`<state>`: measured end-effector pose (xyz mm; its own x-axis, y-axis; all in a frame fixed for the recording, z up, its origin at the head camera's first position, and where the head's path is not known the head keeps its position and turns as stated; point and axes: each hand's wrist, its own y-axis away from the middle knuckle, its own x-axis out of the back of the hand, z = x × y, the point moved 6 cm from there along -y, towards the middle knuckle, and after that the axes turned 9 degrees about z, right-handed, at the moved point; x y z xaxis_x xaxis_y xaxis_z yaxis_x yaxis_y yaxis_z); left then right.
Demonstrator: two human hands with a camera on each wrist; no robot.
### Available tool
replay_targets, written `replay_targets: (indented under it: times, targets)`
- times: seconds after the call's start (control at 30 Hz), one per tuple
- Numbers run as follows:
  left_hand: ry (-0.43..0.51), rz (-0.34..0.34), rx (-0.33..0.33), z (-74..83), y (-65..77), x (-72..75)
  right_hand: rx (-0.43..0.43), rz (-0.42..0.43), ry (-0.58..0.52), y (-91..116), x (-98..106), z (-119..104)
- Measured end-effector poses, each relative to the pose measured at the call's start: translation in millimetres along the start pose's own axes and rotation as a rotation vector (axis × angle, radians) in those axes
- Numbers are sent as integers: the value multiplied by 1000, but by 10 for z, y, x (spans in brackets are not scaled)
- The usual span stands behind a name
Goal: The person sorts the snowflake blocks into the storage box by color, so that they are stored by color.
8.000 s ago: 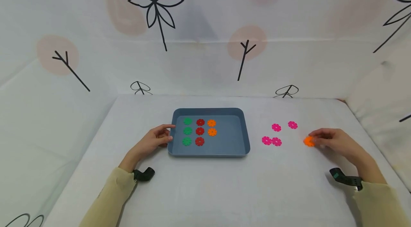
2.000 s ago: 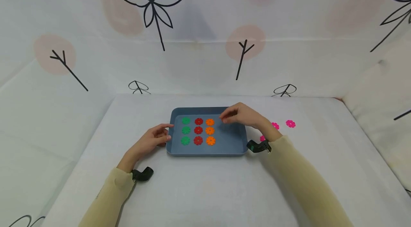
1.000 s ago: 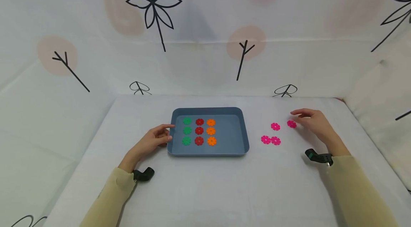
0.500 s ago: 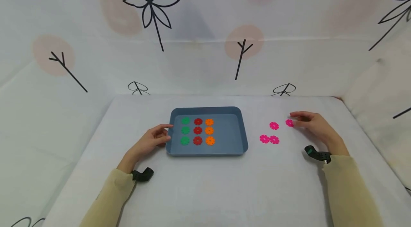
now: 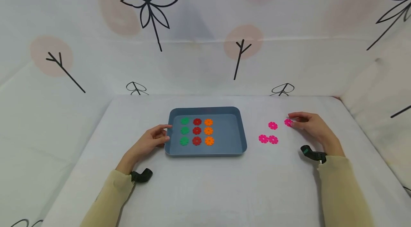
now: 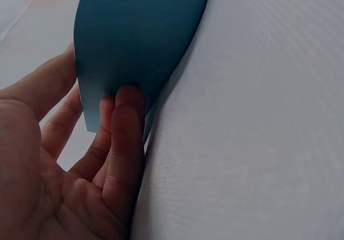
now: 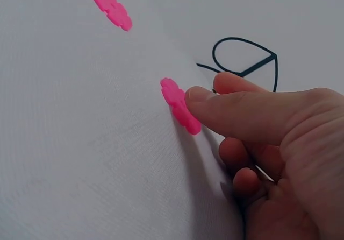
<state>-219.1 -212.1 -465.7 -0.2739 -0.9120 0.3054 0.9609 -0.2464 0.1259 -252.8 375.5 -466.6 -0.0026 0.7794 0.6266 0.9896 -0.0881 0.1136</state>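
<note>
A grey-blue tray [image 5: 229,130] stands on the white table. In its left part lie green [image 5: 184,131], red [image 5: 197,130] and orange notched discs [image 5: 208,130] in three columns. My left hand [image 5: 148,145] grips the tray's left edge; in the left wrist view its fingertips [image 6: 129,97] press the outer wall. At the right, my right hand [image 5: 316,127] pinches a pink notched disc [image 5: 288,122] by its right side. The right wrist view shows the thumb on that disc [image 7: 180,106], which is tilted with a shadow beneath. The index finger is partly hidden behind the thumb.
Between the tray and my right hand lie further pink discs: one at the back [image 5: 273,125] and two side by side in front, a left one [image 5: 263,139] and a right one [image 5: 273,139]. A white patterned cloth [image 5: 199,66] rises behind the table.
The third orange disc went from my right hand into the tray's orange column. My right hand then returned to the right and took hold of a pink disc. My left hand stayed at the tray.
</note>
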Motion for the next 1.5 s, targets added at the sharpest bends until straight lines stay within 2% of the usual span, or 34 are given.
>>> replay_targets:
  times: [0.17, 0.47, 0.77, 1.07, 1.33, 1.5]
  targets:
    - [-4, 7, 8, -5, -6, 5, -15, -1, -7, 8, -9, -3]
    - [-1, 4, 7, -18, -4, 10, 16, 12, 24, 2, -16, -19]
    - [-2, -6, -2, -47, -9, 1, 12, 8, 17, -2, -41, -7]
    - [3, -3, -11, -20, 0, 2, 39, 20, 49, 18, -26, -64]
    - [8, -3, -10, -1, 12, 0, -16, 30, 52, 21, -34, -49]
    - [3, -4, -10, 0, 11, 0, -19, 48, 34, 31, -18, -21]
